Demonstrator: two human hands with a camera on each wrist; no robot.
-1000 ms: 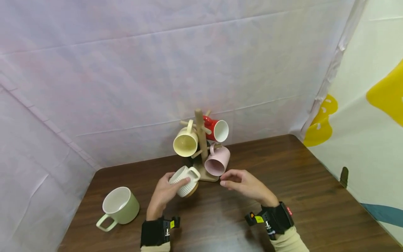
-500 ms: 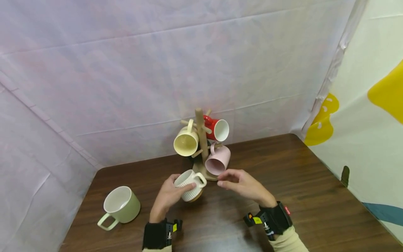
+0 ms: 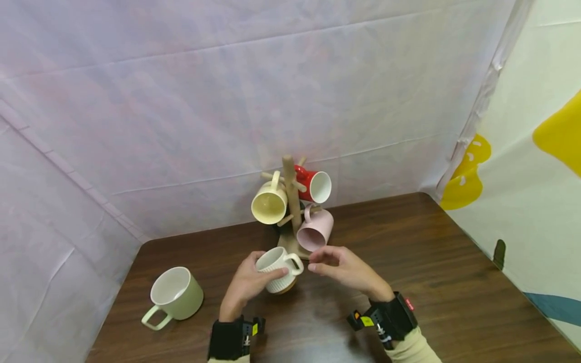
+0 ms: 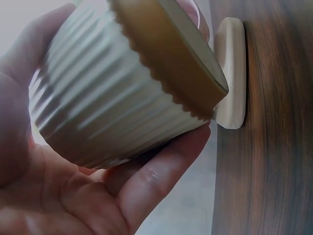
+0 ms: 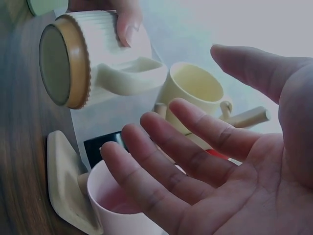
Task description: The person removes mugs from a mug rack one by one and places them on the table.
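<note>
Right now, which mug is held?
The white ribbed mug, in the left grip; the pale green mug stands on the table; yellow, red and pink mugs hang on the wooden rack.

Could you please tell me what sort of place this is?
Probably a makeshift recording booth: creased pale sheeting stands behind a brown table, and the person wears black wristbands carrying small devices.

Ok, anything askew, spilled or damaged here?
Nothing stands out: no spill or breakage shows. The white mug tilts, but the left hand holds it; the pink mug hangs by its handle from the rack; the green mug stands upright.
</note>
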